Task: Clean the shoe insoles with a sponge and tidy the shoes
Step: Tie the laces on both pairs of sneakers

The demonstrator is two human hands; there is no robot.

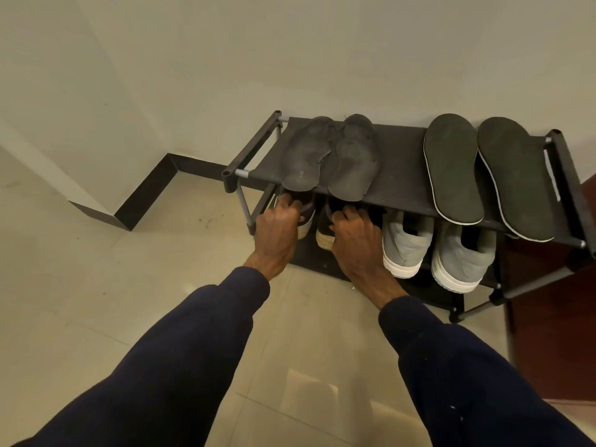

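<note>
Fingers (290, 204) of the left hand (277, 230) curl round the heel of a dark shoe (308, 221). Those of the right hand (354, 243) hook into the second dark shoe (323, 230) just beside it. Both shoes sit on the lower shelf of the shoe rack (403, 162), next to a grey pair (406, 243). On the top shelf lie worn grey insoles (306, 153) at the left and black insoles (454, 166) at the right.
</note>
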